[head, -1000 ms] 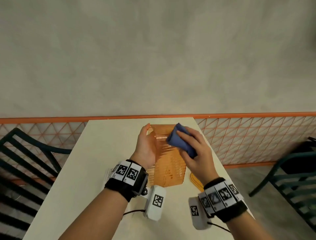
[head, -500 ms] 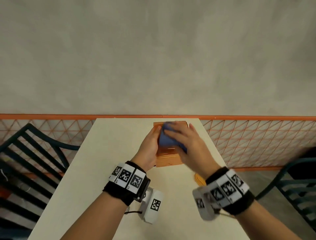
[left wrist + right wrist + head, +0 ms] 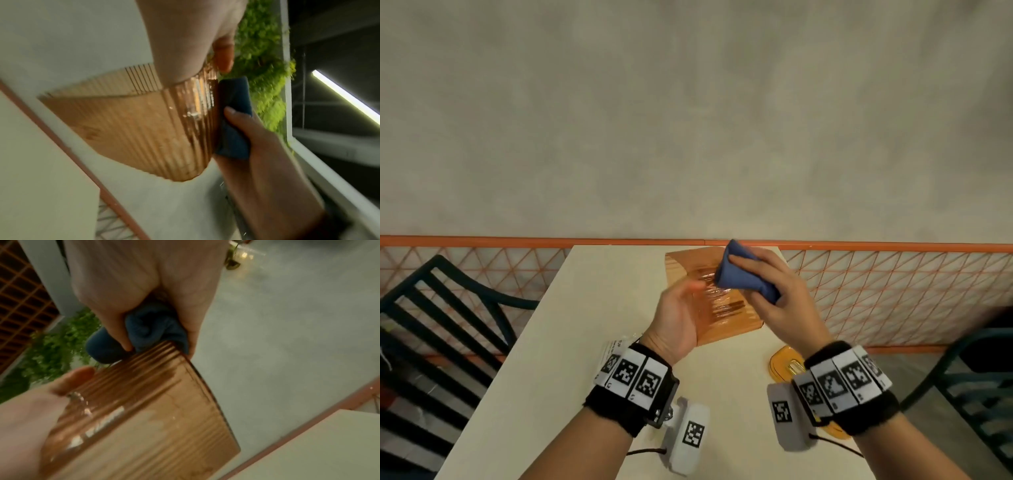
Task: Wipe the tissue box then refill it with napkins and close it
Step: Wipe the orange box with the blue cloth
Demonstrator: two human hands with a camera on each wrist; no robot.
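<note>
My left hand (image 3: 681, 308) grips an orange translucent ribbed tissue box (image 3: 726, 322) and holds it tilted above the cream table (image 3: 585, 325). My right hand (image 3: 774, 287) clutches a bunched blue cloth (image 3: 739, 274) and presses it on the box's upper right part. In the left wrist view the cloth (image 3: 234, 116) lies against the edge of the box (image 3: 144, 123). The right wrist view shows the cloth (image 3: 148, 327) in my fist, touching the top edge of the box (image 3: 154, 418). A white napkin packet (image 3: 616, 347) lies partly hidden under my left wrist.
An orange lid (image 3: 784, 366) lies on the table by my right wrist. Dark chairs stand at the left (image 3: 448, 308) and right (image 3: 969, 377). An orange lattice rail (image 3: 893, 274) runs behind the table's far edge.
The box went down towards the table half a second ago and is now raised and tilted again. My right hand has moved the cloth to the box's upper right.
</note>
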